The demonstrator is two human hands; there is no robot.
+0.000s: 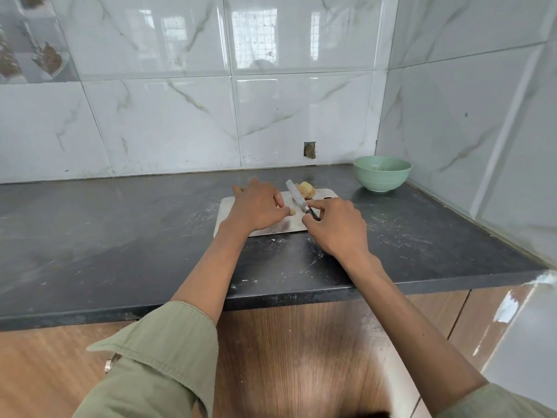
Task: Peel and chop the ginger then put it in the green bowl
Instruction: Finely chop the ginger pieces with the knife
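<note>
Against the marble-tiled wall (180, 116), in a corner: dark stone counter (120, 236) with pale scuffs. On it, a steel cutting board (280, 229). Green bowl (382, 173) — to the right of the board and apart from it, near the corner. Left hand (256, 206) — on the board, fingers curled, pinching a small ginger piece (292, 211). Right hand (334, 226) — closed around the knife (297, 197) handle, forefinger stretched along it, blade angled away over the board. Larger ginger lump (306, 190) — at the board's far edge, beside the blade.
</note>
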